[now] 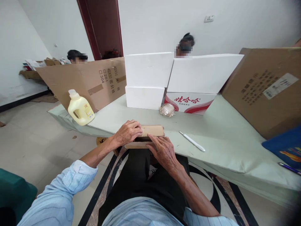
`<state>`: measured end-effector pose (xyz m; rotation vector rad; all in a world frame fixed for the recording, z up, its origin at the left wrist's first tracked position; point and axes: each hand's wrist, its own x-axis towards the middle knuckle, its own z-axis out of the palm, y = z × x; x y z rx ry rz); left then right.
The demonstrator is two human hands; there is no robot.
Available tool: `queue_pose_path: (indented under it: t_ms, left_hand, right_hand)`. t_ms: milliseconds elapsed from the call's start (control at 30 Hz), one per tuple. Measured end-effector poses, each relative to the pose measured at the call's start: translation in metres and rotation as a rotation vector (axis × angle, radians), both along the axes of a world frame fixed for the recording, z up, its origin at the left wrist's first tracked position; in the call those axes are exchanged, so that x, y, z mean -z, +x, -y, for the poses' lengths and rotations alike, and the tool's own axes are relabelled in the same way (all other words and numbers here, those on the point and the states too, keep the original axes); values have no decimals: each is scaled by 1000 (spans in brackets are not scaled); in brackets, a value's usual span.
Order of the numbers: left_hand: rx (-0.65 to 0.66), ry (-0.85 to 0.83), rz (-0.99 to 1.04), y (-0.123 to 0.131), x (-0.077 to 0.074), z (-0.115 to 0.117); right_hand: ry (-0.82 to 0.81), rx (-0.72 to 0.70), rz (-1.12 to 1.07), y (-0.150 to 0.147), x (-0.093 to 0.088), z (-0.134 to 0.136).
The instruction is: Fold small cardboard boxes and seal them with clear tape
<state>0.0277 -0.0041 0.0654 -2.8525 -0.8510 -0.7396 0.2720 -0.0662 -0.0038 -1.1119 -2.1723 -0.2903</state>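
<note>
A small brown cardboard box (pixel 152 130) sits at the front edge of the table, with a dark gap between its upper panel and its near panel. My left hand (pixel 129 131) is closed on the box's left end, fingers curled over the upper panel. On the right side, my right hand (pixel 164 149) grips the same box, its fingers over the near panel and the right end. What is inside the box does not show. A white pen-like cutter (pixel 192 141) lies on the table to the right of my right hand.
On the pale green tablecloth (pixel 225 131) stand a cream jug (pixel 81 108), white boxes (pixel 148 70), a clear wrapped bundle (pixel 167 110) and large cartons (pixel 265 94). A blue item (pixel 285 146) and a pen (pixel 289 169) lie at right. Two people sit behind the boxes.
</note>
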Motion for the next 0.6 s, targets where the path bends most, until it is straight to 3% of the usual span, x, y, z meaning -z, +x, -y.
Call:
queue_pose_path:
  t_ms: [133,367,600]
  left_hand:
    - [27,-33,-44,-2,-5,4]
    - [24,-279,166,4,-11,-12]
    - [29,-269,77,5,-16,-15]
  right_hand:
    - [-8,5,-18,0,0,1]
    - [-6,-5,-4,-1,-2,0]
    - [-31,11,-5,-3,-3,3]
